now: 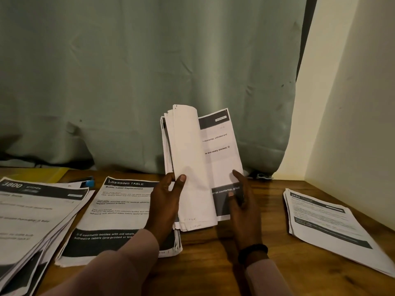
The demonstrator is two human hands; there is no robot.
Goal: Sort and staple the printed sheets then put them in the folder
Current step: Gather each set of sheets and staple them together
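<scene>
— Two hands on one bundle, is that it?

— Yes. My left hand (pixel 165 202) grips the bundle of printed sheets (pixel 192 167) by its lower left edge, thumb laid over the front, fingers curled behind. My right hand (pixel 240 199) rests on the exposed page, fingers fairly straight, fingertips pressing it near the bottom right. The bundle stands tilted up off the wooden table (pixel 213 263), between my hands.

— Which step are you on?

— Sorting, I'd say. The front pages are curled back to the left so I can read a page underneath. Nothing looks stapled yet, and nothing is in the folder.

— What does the next move call for?

— Probably reading the heading, peeling that sheet free without dragging its neighbours, and laying it on the matching pile.

— How do the sheets look?

— White, with dark bands at top and bottom; thin, floppy, the bottom edges slightly fanned.

— And the piles?

— One headed "Dressing Table" (pixel 115 212) lies just left of my left wrist, a thicker, slumping pile (pixel 32 221) is at far left, and a third pile (pixel 324 225) sits well apart on the right.

— Further back?

— A blue-ended object (pixel 88 182), possibly the stapler, then something yellow (pixel 42 174), maybe the folder, against the green curtain (pixel 139 77).
</scene>
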